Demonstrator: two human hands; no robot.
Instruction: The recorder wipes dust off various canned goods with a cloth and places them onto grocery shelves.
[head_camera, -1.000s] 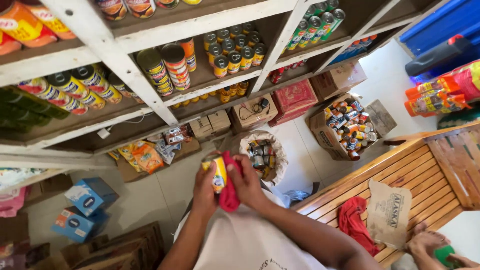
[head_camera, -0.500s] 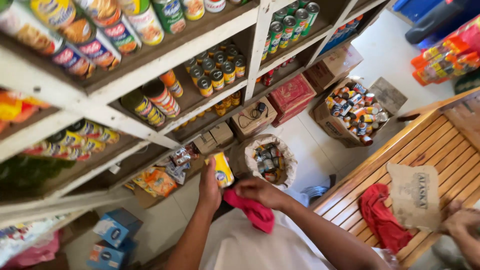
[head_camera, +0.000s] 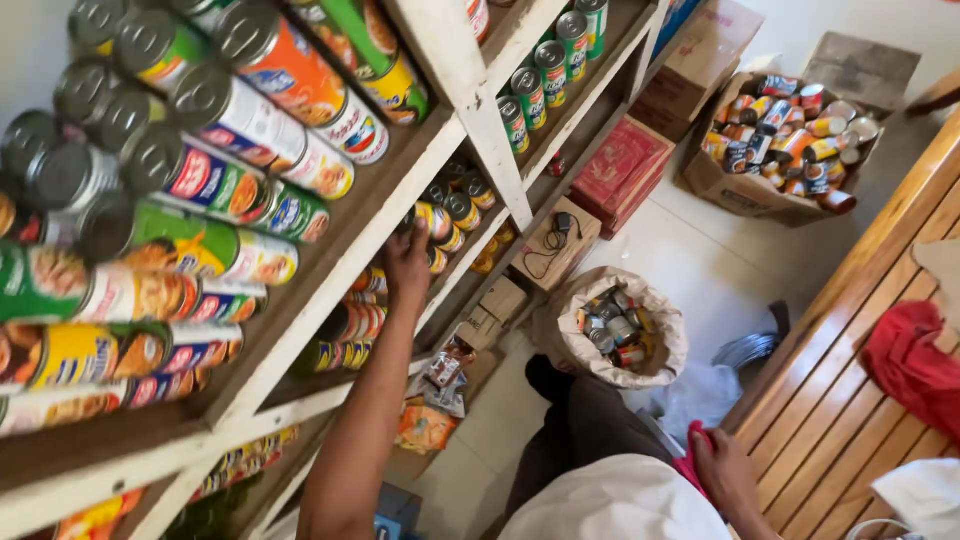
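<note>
Wooden shelf unit (head_camera: 470, 120): rows of labelled tins on their sides. Slatted wooden tabletop (head_camera: 850, 380): red cloth (head_camera: 915, 365) lying on it. Cardboard box (head_camera: 745, 185) of tins, on the floor. Sack (head_camera: 570, 345) of tins, open, between shelf and tabletop. Left hand (head_camera: 408, 265): grip reaching into the shelf among yellow tins (head_camera: 445, 215), beside the white upright; whether it pinches one, cannot tell. Right hand (head_camera: 722, 470): grip pressed together on a pink rag (head_camera: 690, 460), low by the lap.

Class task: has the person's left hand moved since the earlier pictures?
Yes. The left hand has gone from in front of the body up to the white shelf rack, among the cans.
</note>
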